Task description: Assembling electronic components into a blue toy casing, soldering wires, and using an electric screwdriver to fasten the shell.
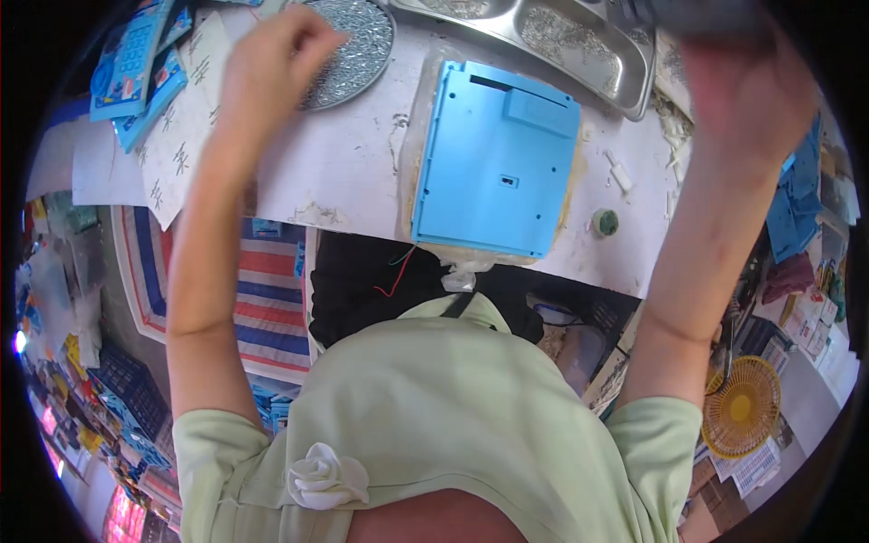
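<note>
My left hand (282,65) is over the edge of a round metal tray (387,68) full of small silver screws. Its fingers are curled together; anything pinched in them is too small to make out. My right hand (756,95), raised at the upper right, is smeared by motion and closed around a dark, blurred tool (715,16). Between my arms a light blue plastic casing (498,149) lies flat on a clear plastic-wrapped pad (412,172). The casing has a slot near its far edge, a small opening in the middle and several holes.
A metal compartment tray (641,95) with small parts stands at the far side. Blue keypad-like panels (131,68) lie at far left beside a marked paper sheet (195,109). A small green-filled pot (605,223) and a white plastic piece (619,172) sit right of the casing. A yellow basket (742,407) is at right.
</note>
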`<state>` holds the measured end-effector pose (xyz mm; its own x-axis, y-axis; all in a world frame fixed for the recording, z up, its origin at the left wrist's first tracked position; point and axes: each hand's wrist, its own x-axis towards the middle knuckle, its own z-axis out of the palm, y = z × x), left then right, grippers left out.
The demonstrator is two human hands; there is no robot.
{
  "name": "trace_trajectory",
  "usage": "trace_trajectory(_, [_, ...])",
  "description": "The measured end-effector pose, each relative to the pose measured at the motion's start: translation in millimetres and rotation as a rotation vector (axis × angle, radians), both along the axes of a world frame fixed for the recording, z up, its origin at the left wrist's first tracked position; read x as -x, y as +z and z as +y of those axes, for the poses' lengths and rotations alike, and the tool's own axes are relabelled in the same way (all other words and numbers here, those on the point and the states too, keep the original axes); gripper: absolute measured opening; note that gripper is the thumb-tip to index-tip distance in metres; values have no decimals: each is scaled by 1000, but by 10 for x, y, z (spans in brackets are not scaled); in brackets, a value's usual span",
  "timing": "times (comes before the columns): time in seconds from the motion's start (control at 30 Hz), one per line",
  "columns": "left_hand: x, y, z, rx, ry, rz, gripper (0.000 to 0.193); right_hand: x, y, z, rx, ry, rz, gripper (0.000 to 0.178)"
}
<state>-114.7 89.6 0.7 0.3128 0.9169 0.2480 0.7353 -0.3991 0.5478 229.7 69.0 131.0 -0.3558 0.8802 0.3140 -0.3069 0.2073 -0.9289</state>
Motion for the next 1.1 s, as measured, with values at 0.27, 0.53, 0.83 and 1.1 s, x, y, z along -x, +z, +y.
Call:
trace_trajectory(0.27, [-797, 310, -1082, -190, -650, -207, 23, 299, -75, -1085, -36, 18, 125, 29])
trace_trajectory(0.53, [-866, 311, -1205, -53, -483, -356, 19, 427, 96, -1110, -47, 25, -61, 31])
trace_trajectory(0.83, [-778, 327, -1138, 55, -519, -239, 22, 593, -147, -1094, -6, 4, 61, 30])
trace_trajectory(1.1, [-72, -21, -93, -324, 37, 289, 19, 468, -316, -1025, -66, -135, 118, 33])
